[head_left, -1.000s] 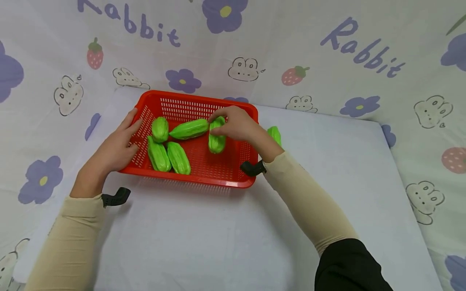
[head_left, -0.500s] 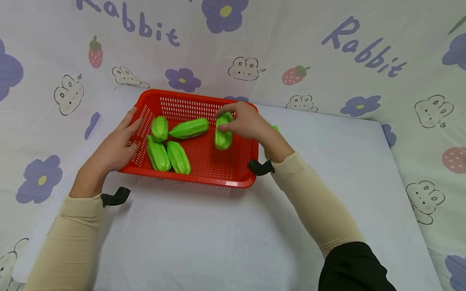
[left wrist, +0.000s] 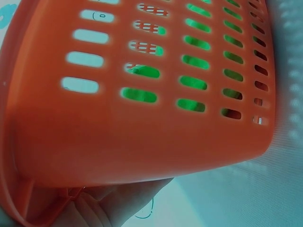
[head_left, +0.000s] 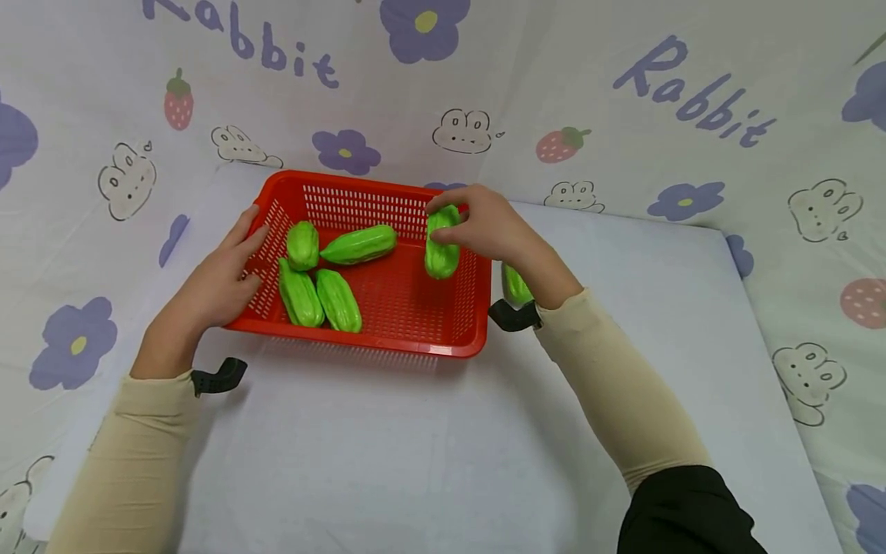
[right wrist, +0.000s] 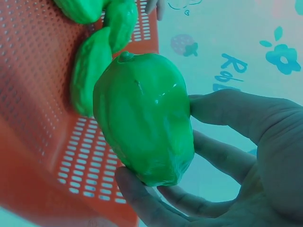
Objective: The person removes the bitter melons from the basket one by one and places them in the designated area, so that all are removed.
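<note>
My right hand (head_left: 477,223) pinches a green ribbed gourd (head_left: 441,254) between thumb and fingers, above the right part of the red plastic basket (head_left: 388,342). In the right wrist view this gourd (right wrist: 142,118) looks glossy, with the thumb at one side and fingers around its lower end. My left hand (head_left: 218,285) holds the basket's left end by the rim. The left wrist view shows the slotted end wall (left wrist: 142,137) close up, with part of the hand (left wrist: 109,203) below it. Several similar gourds (head_left: 339,300) lie in the basket's left half.
Another green gourd (head_left: 515,285) lies on the white table (head_left: 360,446) just right of the basket, partly hidden by the right wrist. Behind the table hangs a cloth (head_left: 388,100) printed with rabbits, flowers and strawberries.
My right hand has moved right and slightly back with the pinched gourd, toward the basket's right end. The left hand and the other gourds in the basket have stayed in place.
</note>
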`<state>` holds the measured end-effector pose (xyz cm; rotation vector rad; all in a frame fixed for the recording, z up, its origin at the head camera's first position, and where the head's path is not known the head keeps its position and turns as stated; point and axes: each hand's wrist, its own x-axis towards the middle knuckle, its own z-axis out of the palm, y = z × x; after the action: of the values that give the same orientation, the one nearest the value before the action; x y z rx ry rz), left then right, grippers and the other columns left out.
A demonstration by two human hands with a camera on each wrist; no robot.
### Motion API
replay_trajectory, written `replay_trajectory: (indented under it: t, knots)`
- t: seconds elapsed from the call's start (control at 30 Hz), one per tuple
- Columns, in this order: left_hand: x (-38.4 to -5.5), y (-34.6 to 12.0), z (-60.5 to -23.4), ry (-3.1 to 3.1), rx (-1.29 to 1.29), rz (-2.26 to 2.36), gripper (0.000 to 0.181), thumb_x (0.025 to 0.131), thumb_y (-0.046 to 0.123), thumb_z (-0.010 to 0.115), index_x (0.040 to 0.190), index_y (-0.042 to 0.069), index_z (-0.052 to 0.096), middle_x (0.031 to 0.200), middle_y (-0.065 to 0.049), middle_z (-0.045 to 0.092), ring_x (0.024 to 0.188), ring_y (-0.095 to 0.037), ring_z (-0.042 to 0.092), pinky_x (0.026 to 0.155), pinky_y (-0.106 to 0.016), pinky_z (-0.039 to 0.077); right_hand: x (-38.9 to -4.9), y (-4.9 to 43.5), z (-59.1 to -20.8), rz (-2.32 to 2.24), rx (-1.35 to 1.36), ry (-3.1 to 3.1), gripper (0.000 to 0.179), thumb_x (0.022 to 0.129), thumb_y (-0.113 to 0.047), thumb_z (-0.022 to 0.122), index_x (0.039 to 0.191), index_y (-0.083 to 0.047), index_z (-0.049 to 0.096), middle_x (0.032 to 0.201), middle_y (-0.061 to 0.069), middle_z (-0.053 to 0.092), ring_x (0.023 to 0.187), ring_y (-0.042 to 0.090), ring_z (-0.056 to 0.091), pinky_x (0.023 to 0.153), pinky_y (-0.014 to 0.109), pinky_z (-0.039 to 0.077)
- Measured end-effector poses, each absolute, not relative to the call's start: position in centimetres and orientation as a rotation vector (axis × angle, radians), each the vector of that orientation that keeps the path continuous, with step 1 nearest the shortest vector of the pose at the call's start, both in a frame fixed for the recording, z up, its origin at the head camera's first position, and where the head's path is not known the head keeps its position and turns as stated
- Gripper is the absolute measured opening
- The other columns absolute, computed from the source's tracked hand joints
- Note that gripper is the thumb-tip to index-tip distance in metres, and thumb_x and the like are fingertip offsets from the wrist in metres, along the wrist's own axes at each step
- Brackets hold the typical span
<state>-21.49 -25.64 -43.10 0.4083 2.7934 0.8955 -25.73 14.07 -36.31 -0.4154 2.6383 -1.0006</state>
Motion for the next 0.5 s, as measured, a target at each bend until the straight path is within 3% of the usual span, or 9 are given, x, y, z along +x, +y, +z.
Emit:
replay_trajectory:
  t: [0.33,0.5]
  knots:
    - [-21.5,-25.6,-43.1,2.792,0.408,0.908,0.077,0.098,-0.004,0.051,0.170,-0.002,0.023,0.182,-0.001,-0.006,0.165,-0.038,0.011,0.122,-0.067,0.029,-25.2,16.1,-35.7,-1.043,-0.403,2.655,0.043,0.097,-0.023,0.079,0.139,-0.013,0.075,0.145,0.010,0.061,0.113,0.032,0.060,0.086,0.045,0.058]
    - [-21.5,-25.7,-43.1,2.795,0.408,0.896,0.077,0.098,-0.003,0.052,0.170,-0.002,0.023,0.182,-0.001,-0.007,0.165,-0.038,0.010,0.122,-0.067,0.029,-25.0,17.3,-35.3,-1.109,-0.360,2.637,0.043,0.097,-0.022,0.078,0.139,-0.012,0.074,0.153,0.009,0.058,0.122,0.035,0.064,0.093,0.048,0.060]
